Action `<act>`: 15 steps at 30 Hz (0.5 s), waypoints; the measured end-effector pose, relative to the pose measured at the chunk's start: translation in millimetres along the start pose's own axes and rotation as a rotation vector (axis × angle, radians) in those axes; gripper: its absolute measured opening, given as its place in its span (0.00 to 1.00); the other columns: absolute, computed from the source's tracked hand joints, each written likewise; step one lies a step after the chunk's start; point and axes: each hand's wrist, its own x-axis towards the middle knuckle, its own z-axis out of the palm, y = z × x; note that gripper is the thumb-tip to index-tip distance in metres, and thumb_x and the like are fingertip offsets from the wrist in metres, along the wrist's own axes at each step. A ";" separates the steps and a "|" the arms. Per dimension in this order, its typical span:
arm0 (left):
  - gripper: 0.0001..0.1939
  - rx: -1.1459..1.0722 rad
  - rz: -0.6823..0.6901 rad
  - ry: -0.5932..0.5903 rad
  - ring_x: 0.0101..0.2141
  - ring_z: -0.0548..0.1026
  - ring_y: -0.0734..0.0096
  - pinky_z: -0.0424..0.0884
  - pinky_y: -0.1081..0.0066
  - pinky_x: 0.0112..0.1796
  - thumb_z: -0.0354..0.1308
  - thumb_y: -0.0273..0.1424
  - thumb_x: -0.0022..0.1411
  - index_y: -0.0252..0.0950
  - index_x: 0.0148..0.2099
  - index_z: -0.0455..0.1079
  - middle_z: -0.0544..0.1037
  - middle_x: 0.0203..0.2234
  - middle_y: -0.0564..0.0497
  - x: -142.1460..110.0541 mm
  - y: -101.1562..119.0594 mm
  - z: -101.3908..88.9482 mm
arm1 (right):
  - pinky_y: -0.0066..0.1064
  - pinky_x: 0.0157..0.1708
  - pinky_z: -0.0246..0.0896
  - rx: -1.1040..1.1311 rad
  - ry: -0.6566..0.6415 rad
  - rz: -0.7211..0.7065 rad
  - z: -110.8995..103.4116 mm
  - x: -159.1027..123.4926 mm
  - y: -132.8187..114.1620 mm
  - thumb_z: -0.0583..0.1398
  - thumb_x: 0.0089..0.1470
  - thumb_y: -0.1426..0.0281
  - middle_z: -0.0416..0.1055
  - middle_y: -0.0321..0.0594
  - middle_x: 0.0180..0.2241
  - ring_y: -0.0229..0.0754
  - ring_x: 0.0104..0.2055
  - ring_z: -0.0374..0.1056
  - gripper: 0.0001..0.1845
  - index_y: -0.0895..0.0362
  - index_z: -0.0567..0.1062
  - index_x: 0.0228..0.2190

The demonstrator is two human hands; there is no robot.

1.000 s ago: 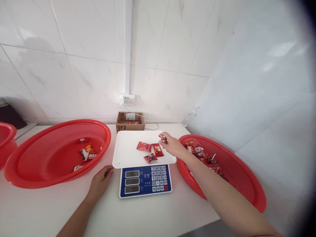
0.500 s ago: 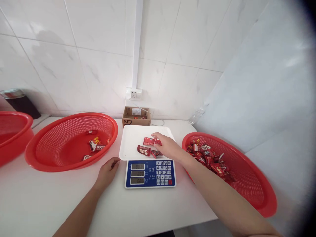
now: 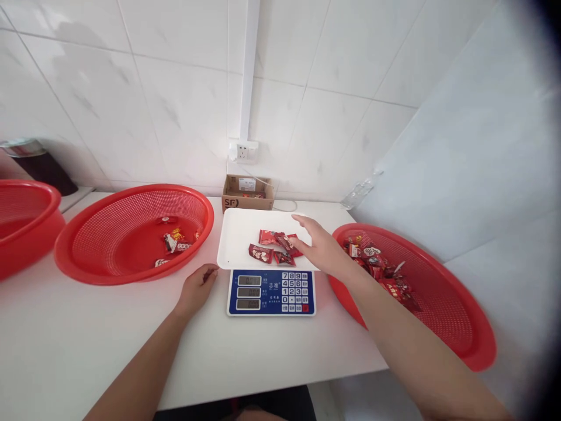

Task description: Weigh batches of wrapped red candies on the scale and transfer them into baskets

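Note:
My right hand [image 3: 322,244] is over the right side of the white weighing tray [image 3: 236,234], thumb and fingers apart, holding nothing. Beside its thumb, several red and brown candy packets [image 3: 260,253] lie in a loose cluster on the tray. Under the tray's front edge is the blue panel of the digital scale [image 3: 271,301], with its displays and number keys facing me. My left hand [image 3: 199,286] rests on the table by the scale's left front corner. Its fingers are curled in, with nothing seen in them.
A red basket [image 3: 464,316] heaped with candy packets stands at the right. Another red basket [image 3: 109,234] with a few packets stands to the left, a third [image 3: 26,251] at the far left. Behind the scale is a small cardboard box [image 3: 256,203]; a dark flask [image 3: 41,166] stands by the wall.
My right hand has let go of a candy packet, and its fingers have spread and drawn right. One more packet shows in the cluster. The view has tilted down slightly; my left hand stays put.

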 end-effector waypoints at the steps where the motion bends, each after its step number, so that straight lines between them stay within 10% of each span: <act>1: 0.14 -0.002 -0.001 -0.002 0.35 0.72 0.69 0.66 0.72 0.38 0.47 0.41 0.56 0.40 0.39 0.68 0.76 0.35 0.54 -0.1 0.4 -0.1 | 0.42 0.54 0.51 -0.020 0.004 0.013 -7.2 -8.8 0.4 0.53 0.54 0.62 0.58 0.40 0.56 0.46 0.57 0.55 0.26 0.49 0.59 0.54; 8: 0.14 0.001 -0.015 -0.024 0.37 0.72 0.69 0.66 0.72 0.38 0.48 0.41 0.56 0.41 0.39 0.68 0.76 0.36 0.54 0.7 2.6 -1.2 | 0.44 0.51 0.57 -0.055 0.053 0.412 -48.2 -99.1 29.9 0.54 0.52 0.56 0.62 0.38 0.54 0.50 0.55 0.59 0.25 0.46 0.63 0.52; 15: 0.13 0.033 -0.028 -0.037 0.36 0.72 0.69 0.65 0.73 0.38 0.48 0.41 0.56 0.41 0.39 0.68 0.76 0.35 0.55 0.5 5.1 -1.9 | 0.44 0.51 0.57 -0.038 -0.012 0.674 -45.8 -158.1 61.3 0.53 0.50 0.54 0.68 0.36 0.50 0.48 0.53 0.62 0.24 0.45 0.66 0.49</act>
